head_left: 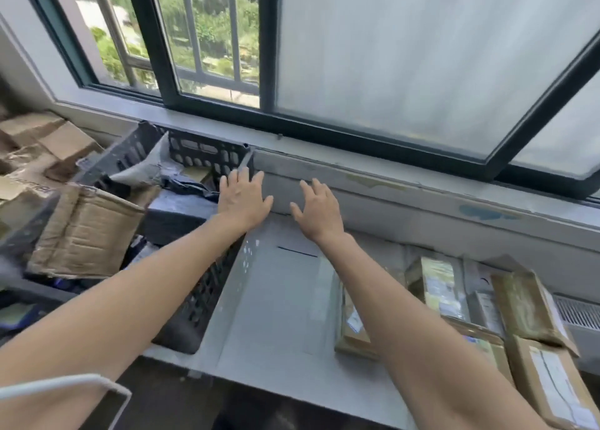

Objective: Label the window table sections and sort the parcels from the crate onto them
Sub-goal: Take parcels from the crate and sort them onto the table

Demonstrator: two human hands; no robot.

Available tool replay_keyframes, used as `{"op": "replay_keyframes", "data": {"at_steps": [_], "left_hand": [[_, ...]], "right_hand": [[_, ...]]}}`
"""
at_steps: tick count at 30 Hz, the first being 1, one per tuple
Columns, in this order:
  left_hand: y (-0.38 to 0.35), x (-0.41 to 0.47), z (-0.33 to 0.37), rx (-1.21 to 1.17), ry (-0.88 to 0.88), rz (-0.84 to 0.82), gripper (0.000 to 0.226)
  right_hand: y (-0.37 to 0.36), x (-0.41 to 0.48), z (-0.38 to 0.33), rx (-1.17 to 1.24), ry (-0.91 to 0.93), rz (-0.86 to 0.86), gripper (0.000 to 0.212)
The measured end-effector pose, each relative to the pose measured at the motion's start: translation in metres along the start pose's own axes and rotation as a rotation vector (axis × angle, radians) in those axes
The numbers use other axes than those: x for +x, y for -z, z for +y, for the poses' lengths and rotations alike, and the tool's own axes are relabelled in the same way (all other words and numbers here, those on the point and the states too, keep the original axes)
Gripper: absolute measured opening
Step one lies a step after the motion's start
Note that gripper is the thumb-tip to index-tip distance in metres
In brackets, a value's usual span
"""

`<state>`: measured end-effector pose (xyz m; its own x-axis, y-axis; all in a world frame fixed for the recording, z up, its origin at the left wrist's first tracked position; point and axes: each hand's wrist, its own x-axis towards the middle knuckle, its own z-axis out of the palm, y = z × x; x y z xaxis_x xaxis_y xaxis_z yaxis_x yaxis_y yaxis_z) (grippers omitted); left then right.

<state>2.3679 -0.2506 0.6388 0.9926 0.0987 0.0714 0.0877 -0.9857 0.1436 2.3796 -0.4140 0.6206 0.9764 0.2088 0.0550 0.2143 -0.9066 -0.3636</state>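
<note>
place: parcel sorting room | evidence: crate (201,157), taped parcels (441,286), window table (276,299)

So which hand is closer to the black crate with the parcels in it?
Left. The left hand is over the black crate at its right rim, fingers spread. The right hand is farther right, above the grey table, apart from the crate.
</note>
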Motion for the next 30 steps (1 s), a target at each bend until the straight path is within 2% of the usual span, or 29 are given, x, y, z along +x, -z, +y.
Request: {"op": "replay_keyframes", "data": {"at_steps": [10,19,23,27,30], "left_hand": [[0.023,0.025,-0.162,0.023,0.180,-0.011,0.062],[0.025,-0.019,-0.268,-0.023,0.458,0.047,0.056],[0.014,-0.045,-0.296,-0.164,0.590,0.034,0.069],[0.002,-0.051,-0.302,-0.227,0.590,0.036,0.079],[-0.005,-0.049,-0.300,-0.234,0.575,0.026,0.081]], "right_hand": [[-0.053,0.077,-0.155,-0.043,0.192,-0.110,0.064],[-0.112,0.083,-0.260,-0.027,0.456,-0.239,0.057],[-0.133,0.068,-0.289,-0.065,0.543,-0.322,0.055],[-0.147,0.055,-0.301,-0.006,0.480,-0.460,0.051],[-0.153,0.049,-0.300,0.007,0.481,-0.494,0.052]]}}
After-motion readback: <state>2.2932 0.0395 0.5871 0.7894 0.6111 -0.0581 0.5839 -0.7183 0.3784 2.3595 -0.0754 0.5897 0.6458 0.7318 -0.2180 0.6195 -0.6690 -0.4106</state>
